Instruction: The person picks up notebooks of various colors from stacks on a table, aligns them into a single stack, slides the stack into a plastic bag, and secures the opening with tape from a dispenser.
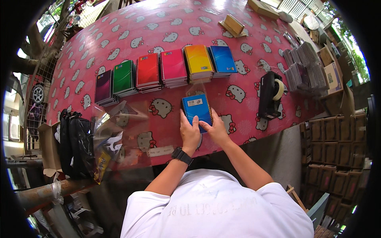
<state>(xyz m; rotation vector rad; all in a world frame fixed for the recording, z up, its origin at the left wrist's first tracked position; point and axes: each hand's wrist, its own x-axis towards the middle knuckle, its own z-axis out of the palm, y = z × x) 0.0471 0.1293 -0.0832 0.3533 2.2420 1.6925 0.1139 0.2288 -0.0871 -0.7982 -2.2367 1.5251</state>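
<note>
Between my two hands is a small blue spiral notebook (pixel 199 106) with a white barcode label near its top. Clear film shows just above its upper edge; whether more than one notebook is there, I cannot tell. My left hand (pixel 189 131) grips the left side, thumb on the cover. On the right edge, my right hand (pixel 215 127) holds it the same way. Beyond stands a row of notebook stacks: dark purple (pixel 103 84), green (pixel 123 75), red (pixel 148 70), pink (pixel 174 64), yellow (pixel 197 59) and blue (pixel 223 59).
A black tape dispenser (pixel 265 99) stands to the right, before wrapped notebook bundles (pixel 303 67). Clear plastic bags (pixel 125 117) and a black bag (pixel 77 141) lie left. A small wooden stand (pixel 233 25) is at the back. Brown boxes (pixel 329 146) are stacked beyond the table's right side.
</note>
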